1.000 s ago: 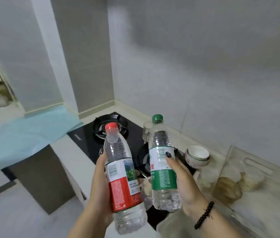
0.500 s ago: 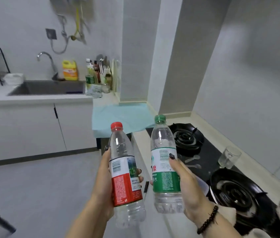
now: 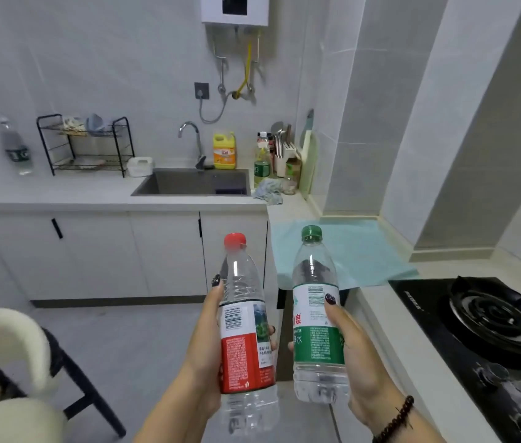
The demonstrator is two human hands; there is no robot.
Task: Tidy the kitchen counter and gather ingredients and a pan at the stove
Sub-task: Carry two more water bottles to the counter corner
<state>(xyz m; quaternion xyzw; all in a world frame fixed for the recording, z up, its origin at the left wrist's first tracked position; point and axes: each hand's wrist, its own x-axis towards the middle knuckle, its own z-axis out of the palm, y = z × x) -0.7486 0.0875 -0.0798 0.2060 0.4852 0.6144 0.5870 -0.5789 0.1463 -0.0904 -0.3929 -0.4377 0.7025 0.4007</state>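
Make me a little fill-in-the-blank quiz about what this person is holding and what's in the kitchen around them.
1. The left hand grips a bottle with a ____ cap.
2. The right hand grips a bottle with a ____ label.
3. The yellow jug stands beside the ____.
4. The teal cloth lies on the counter between the sink and the ____.

Missing words: red; green; tap; stove
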